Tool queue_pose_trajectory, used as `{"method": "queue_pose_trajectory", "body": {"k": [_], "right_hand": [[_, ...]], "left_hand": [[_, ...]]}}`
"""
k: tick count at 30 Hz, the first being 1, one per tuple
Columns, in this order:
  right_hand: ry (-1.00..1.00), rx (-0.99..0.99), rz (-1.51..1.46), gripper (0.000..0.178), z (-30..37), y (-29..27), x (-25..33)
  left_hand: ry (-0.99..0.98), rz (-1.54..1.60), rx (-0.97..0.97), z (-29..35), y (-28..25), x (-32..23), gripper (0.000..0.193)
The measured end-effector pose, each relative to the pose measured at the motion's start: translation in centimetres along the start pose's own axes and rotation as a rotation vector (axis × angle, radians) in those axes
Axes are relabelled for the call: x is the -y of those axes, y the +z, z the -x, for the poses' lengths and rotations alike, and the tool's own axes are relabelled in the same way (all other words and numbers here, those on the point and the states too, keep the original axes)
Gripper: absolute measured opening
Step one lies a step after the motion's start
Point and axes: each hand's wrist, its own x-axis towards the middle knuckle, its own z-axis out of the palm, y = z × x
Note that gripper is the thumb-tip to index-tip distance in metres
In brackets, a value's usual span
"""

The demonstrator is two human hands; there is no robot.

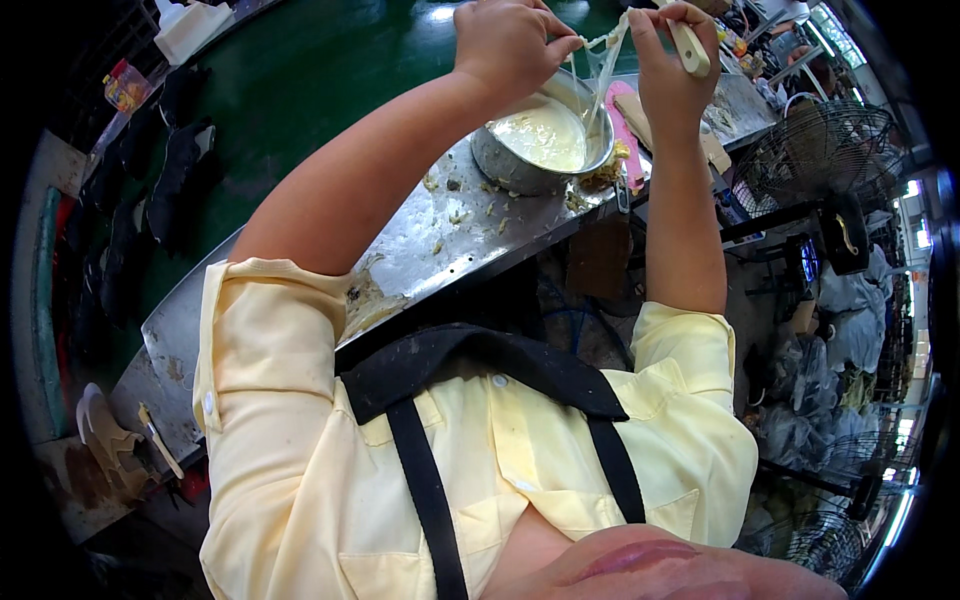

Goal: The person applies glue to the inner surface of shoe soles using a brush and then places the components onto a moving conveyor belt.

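Over a metal pot (512, 176) of creamy white liquid (540, 135), both my hands are raised and closed. My left hand (512, 42) pinches one end of a stringy white strand (602, 62) that looks like glue. The strand stretches across to my right hand (672, 58), whose thumb and finger pinch its other end, and parts of it sag toward the pot. A tool with a cream handle (690, 48), holed at its end, is also gripped in my right hand; its working end is hidden. The pot stands on a metal sheet (420, 255) spotted with dried residue.
Right of the pot lie a pink strip (630, 160) and a tan piece (632, 118). Dark shoe-like pieces (180, 180) line the green table's (310, 80) left side. Brown sole-shaped pieces (108, 435) are at lower left. A caged fan (815, 155) stands at right.
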Motion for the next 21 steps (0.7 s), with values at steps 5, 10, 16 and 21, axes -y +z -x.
{"method": "queue_pose_trajectory", "body": {"k": [5, 10, 16, 21], "right_hand": [[-0.046, 0.051, -0.014, 0.018, -2.1, 0.5, 1.6], [-0.057, 0.108, 0.072, 0.019, -2.7, 0.1, 0.6], [0.090, 0.147, 0.095, 0.019, 0.4, -1.1, -2.8], [0.366, 0.121, -0.279, 0.033, 2.9, -1.4, -4.4]], "left_hand": [[-0.047, 0.089, -0.026, -1.0, 0.0, -0.6, 0.015], [-0.049, 0.013, -0.138, -3.2, -0.9, -1.0, 0.016], [-0.117, 0.000, -0.160, -3.6, -0.5, -0.1, 0.015], [-0.155, -0.014, -0.181, -4.0, -1.1, 0.5, 0.015]]}}
